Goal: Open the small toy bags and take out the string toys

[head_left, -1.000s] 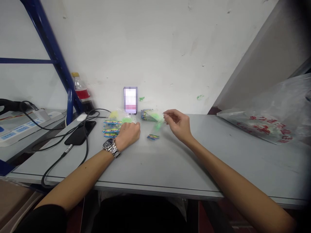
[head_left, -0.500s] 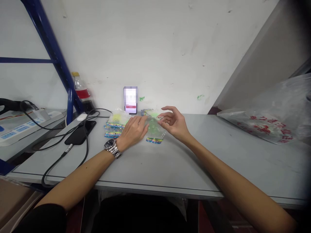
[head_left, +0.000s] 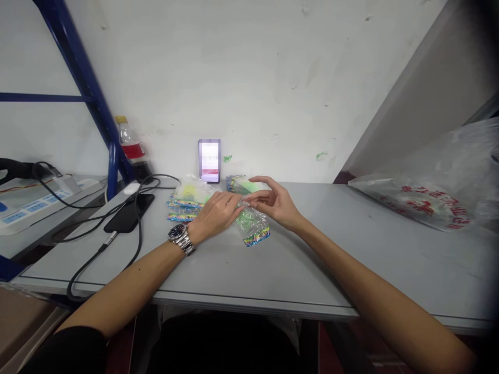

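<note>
Both our hands met mid-desk near the far edge: left hand (head_left: pixel 215 214) and right hand (head_left: pixel 277 206) pinched the clear packet (head_left: pixel 253 224), its long axis slanting toward the near-right, coloured end nearest us. Bare desk (head_left: pixel 351 259) lay right.

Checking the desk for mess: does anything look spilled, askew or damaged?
Nothing spilled or damaged. The small clear packet under both hands lies askew to the table edge, apart from the packet stack. Green smudges mark the wall, and black cables sprawl loosely.
</note>
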`<state>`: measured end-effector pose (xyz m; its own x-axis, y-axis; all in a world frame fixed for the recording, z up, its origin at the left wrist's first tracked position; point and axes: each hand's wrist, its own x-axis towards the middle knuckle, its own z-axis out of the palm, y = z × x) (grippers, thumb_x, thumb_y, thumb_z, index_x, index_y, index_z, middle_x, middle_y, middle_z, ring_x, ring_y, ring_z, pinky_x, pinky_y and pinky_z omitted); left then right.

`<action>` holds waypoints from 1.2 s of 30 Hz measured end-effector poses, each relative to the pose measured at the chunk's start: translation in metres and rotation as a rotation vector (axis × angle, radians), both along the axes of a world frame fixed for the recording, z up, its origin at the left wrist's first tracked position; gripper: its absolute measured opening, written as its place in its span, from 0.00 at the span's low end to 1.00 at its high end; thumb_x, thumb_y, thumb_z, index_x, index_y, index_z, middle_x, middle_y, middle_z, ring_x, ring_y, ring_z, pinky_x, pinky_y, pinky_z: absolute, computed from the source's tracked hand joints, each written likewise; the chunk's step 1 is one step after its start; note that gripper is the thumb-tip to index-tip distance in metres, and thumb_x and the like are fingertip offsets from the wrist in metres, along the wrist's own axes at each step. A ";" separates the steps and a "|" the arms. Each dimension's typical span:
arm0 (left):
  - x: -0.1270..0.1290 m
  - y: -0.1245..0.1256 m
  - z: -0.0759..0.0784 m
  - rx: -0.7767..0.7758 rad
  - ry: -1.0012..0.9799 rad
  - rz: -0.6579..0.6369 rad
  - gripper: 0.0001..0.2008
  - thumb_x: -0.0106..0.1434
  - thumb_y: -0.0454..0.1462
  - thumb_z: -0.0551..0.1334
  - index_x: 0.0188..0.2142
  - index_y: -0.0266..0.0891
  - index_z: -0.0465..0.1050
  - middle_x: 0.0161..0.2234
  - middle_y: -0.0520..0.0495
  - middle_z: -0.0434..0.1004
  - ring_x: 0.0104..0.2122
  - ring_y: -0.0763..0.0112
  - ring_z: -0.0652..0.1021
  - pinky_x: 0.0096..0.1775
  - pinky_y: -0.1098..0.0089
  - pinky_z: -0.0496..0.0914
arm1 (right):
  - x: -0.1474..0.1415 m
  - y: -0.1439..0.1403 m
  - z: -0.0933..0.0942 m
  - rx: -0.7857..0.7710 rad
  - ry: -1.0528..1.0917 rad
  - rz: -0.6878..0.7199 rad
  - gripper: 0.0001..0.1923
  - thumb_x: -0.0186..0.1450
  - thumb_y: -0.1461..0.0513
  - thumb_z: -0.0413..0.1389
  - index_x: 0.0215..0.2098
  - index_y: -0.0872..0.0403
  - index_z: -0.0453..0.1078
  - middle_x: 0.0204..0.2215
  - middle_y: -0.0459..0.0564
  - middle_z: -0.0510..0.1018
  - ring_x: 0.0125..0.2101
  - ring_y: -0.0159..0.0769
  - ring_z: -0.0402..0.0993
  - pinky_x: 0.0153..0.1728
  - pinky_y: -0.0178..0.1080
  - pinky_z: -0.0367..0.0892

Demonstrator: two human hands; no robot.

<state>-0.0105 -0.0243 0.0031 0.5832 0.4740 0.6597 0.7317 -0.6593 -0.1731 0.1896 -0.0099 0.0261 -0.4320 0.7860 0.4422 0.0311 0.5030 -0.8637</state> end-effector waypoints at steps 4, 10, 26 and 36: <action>0.001 -0.001 0.001 0.005 0.035 0.011 0.13 0.71 0.36 0.47 0.42 0.34 0.69 0.36 0.41 0.77 0.37 0.63 0.77 0.40 0.63 0.68 | 0.000 0.002 -0.002 -0.016 -0.013 0.017 0.28 0.56 0.56 0.65 0.52 0.50 0.63 0.34 0.51 0.82 0.41 0.45 0.80 0.43 0.48 0.74; 0.003 -0.004 0.001 -0.025 0.078 0.042 0.12 0.68 0.34 0.49 0.40 0.33 0.70 0.33 0.42 0.78 0.35 0.62 0.77 0.41 0.62 0.67 | 0.001 0.003 -0.004 -0.044 -0.047 0.003 0.29 0.57 0.55 0.65 0.54 0.51 0.64 0.33 0.51 0.83 0.38 0.45 0.81 0.44 0.51 0.74; 0.005 -0.005 0.000 -0.020 0.157 0.118 0.09 0.62 0.28 0.52 0.40 0.34 0.69 0.30 0.44 0.76 0.33 0.61 0.77 0.37 0.64 0.65 | -0.003 0.001 -0.002 -0.064 -0.055 -0.013 0.24 0.58 0.55 0.63 0.50 0.49 0.65 0.29 0.47 0.82 0.29 0.40 0.80 0.40 0.51 0.76; 0.005 -0.006 0.000 -0.027 0.100 0.094 0.10 0.68 0.35 0.50 0.39 0.34 0.69 0.29 0.43 0.76 0.32 0.61 0.77 0.36 0.63 0.65 | -0.002 0.003 -0.004 -0.108 -0.038 -0.019 0.24 0.56 0.59 0.63 0.50 0.50 0.66 0.30 0.48 0.82 0.28 0.39 0.80 0.39 0.49 0.76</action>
<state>-0.0052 -0.0300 0.0034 0.5971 0.5466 0.5871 0.7708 -0.5937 -0.2312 0.1880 -0.0071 0.0221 -0.4319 0.8361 0.3383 0.0736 0.4065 -0.9107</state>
